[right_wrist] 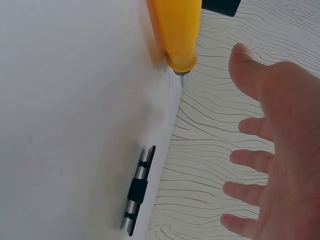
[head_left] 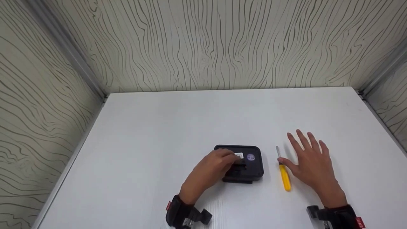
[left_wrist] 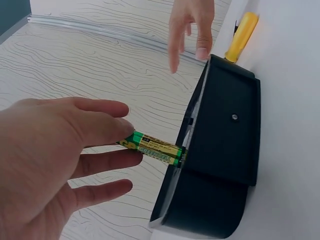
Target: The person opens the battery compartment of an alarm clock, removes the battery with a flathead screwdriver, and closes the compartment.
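Pinching a battery, the left hand hides one end.

Green-and-gold battery, black case, yellow screwdriver handle, white table, dark-grained cream walls

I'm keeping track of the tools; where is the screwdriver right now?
In the head view, the screwdriver lies on the table right of centre, between the black device and the right hand.

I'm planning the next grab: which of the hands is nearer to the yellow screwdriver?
Right. The right hand hovers just beside the yellow screwdriver; the left hand is farther off to its left, pinching a battery at the black device.
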A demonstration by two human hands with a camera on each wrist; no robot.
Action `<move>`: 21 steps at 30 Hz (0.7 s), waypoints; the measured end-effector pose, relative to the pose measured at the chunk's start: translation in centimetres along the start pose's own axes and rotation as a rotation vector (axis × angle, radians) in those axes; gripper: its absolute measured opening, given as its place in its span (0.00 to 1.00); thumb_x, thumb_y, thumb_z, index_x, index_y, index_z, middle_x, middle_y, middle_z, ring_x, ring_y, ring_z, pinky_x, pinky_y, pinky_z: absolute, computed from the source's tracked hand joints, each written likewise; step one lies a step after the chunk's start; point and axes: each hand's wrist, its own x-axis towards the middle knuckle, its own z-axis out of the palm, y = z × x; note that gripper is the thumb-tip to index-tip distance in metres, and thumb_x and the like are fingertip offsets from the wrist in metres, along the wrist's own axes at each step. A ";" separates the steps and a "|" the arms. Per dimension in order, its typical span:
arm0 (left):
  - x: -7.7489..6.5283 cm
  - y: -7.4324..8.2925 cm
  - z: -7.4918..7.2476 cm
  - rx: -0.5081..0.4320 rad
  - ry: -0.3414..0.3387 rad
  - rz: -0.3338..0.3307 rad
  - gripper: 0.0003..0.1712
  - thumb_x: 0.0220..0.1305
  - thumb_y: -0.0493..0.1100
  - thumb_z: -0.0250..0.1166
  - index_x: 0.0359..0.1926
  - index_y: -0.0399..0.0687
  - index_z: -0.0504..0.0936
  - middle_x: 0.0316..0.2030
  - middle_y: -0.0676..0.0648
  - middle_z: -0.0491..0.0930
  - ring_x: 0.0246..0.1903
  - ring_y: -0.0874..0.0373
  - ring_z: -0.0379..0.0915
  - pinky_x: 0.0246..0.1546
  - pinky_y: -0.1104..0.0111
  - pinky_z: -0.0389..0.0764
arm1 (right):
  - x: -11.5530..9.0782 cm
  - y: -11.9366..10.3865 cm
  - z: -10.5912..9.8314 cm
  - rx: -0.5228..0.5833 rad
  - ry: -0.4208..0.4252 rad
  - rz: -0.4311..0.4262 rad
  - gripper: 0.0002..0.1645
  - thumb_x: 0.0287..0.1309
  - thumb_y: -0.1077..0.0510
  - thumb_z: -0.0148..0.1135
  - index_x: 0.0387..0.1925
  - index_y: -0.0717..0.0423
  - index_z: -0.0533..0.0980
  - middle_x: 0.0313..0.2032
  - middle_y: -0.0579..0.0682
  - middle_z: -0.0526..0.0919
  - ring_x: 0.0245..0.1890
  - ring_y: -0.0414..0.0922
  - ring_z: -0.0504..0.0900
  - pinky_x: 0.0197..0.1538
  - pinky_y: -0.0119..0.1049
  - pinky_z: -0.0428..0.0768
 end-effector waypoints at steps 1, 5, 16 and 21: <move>0.0 0.0 -0.2 -0.002 0.004 -0.006 0.14 0.63 0.36 0.65 0.49 0.53 0.85 0.45 0.53 0.84 0.48 0.63 0.79 0.52 0.75 0.78 | 0.0 0.0 0.0 -0.001 -0.002 0.001 0.53 0.48 0.35 0.68 0.71 0.50 0.60 0.70 0.62 0.62 0.68 0.65 0.58 0.64 0.68 0.56; -0.2 -0.4 -1.0 -0.035 0.011 -0.056 0.15 0.63 0.36 0.65 0.50 0.52 0.85 0.46 0.52 0.84 0.47 0.61 0.80 0.50 0.74 0.79 | 0.0 0.0 -0.2 -0.004 0.001 -0.004 0.51 0.49 0.35 0.68 0.70 0.51 0.63 0.69 0.63 0.64 0.67 0.65 0.59 0.63 0.67 0.58; -0.8 -1.5 -2.7 -0.102 0.050 -0.135 0.14 0.65 0.34 0.62 0.51 0.47 0.84 0.45 0.50 0.83 0.45 0.60 0.81 0.47 0.72 0.81 | 0.0 0.1 -0.3 0.014 0.025 -0.009 0.49 0.49 0.36 0.68 0.69 0.52 0.64 0.67 0.64 0.65 0.66 0.66 0.61 0.62 0.67 0.59; -1.1 -2.2 -3.1 -0.148 0.067 -0.158 0.13 0.66 0.35 0.61 0.50 0.43 0.83 0.44 0.48 0.81 0.42 0.60 0.81 0.43 0.73 0.81 | -0.1 0.0 -0.2 0.015 0.014 -0.001 0.49 0.49 0.36 0.68 0.69 0.53 0.64 0.68 0.63 0.65 0.66 0.65 0.60 0.62 0.67 0.58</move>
